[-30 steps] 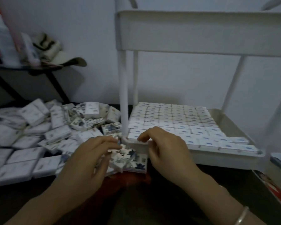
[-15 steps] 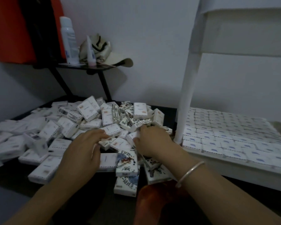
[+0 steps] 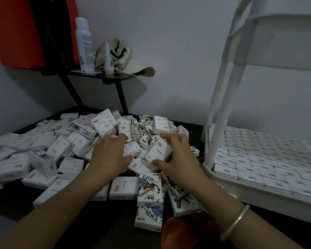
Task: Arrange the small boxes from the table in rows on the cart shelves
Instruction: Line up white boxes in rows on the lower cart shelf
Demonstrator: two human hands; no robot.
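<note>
My right hand (image 3: 180, 159) pinches one small white box (image 3: 157, 151) with thumb and fingers, on top of the pile of boxes (image 3: 61, 150) on the table (image 3: 97, 221). My left hand (image 3: 109, 157) lies on the pile, fingers stretched out, holding nothing. On my right, the cart shelf (image 3: 258, 200) holds neat rows of boxes (image 3: 267, 159).

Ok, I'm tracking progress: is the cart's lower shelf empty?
No, the lower shelf is covered with rows of small white boxes lying side by side.

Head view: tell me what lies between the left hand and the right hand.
Head view: loose small boxes lie between the left hand and right hand, including the white box the right hand grips.
</note>
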